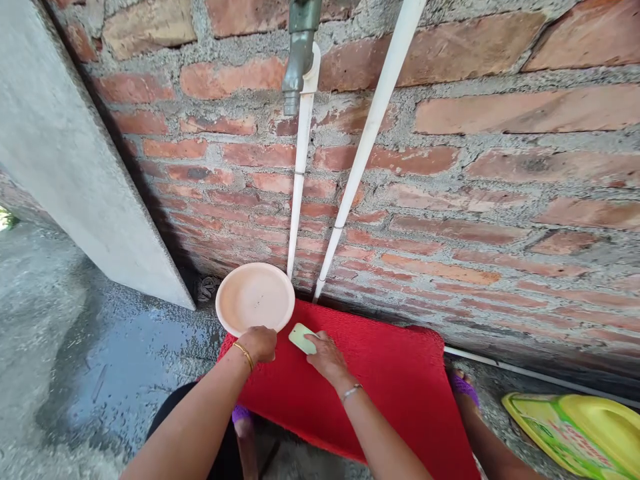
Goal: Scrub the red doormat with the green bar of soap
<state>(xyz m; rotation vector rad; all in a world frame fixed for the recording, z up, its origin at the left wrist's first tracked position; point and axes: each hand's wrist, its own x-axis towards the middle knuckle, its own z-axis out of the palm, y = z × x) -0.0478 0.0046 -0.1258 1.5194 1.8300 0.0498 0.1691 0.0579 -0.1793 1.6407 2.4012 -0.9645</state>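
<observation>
My left hand is closed on the near rim of a round, pale pink plastic basin, whose inside shows a few dark specks. The basin is over the far left corner of a red textured mat. My right hand grips a flat, pale green scrub brush with rounded corners, just right of the basin and over the mat. Any bristles beneath it are hidden.
A brick wall rises behind the mat, with two white pipes and a tap. A grey slab leans at left above wet concrete. A yellow-green container lies at lower right, near a foot in a purple slipper.
</observation>
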